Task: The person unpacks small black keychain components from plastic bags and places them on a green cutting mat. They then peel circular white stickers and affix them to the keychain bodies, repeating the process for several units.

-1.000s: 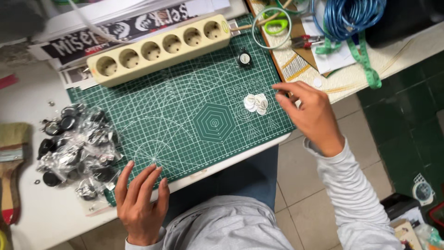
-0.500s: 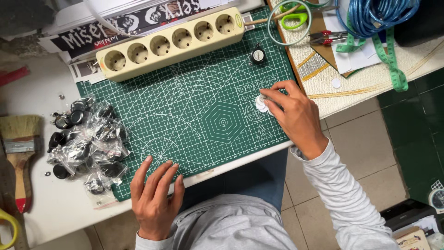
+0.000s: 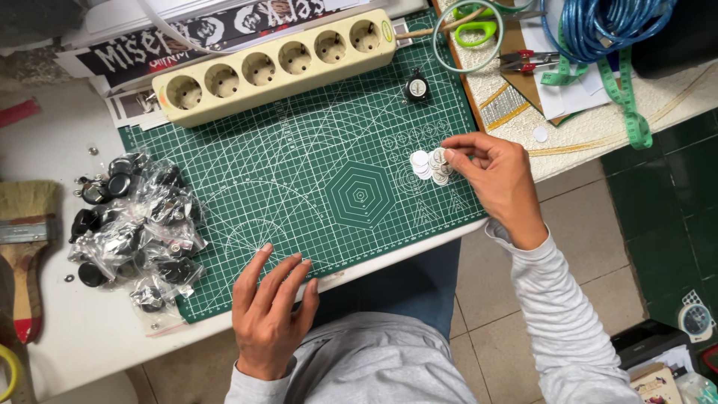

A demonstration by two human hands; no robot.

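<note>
A small heap of white round discs (image 3: 425,165) lies on the green cutting mat (image 3: 299,172), right of its printed hexagon. My right hand (image 3: 493,179) rests beside the heap, its thumb and fingertips pinched on one white disc at the heap's right edge. My left hand (image 3: 271,307) lies flat on the mat's near edge, fingers together, holding nothing. A single black round badge reel (image 3: 416,87) sits near the mat's far right corner.
A cream six-socket power strip (image 3: 277,63) lies along the mat's far edge. Clear bags of black badge reels (image 3: 134,224) pile at the mat's left side. A brush (image 3: 26,239) lies far left. Green scissors (image 3: 479,30), blue cable (image 3: 606,26) and green tape measure (image 3: 632,112) are at right.
My right hand has slid down onto the disc heap and pinched a disc. My left hand has stayed on the mat's near edge with its fingers closer together.
</note>
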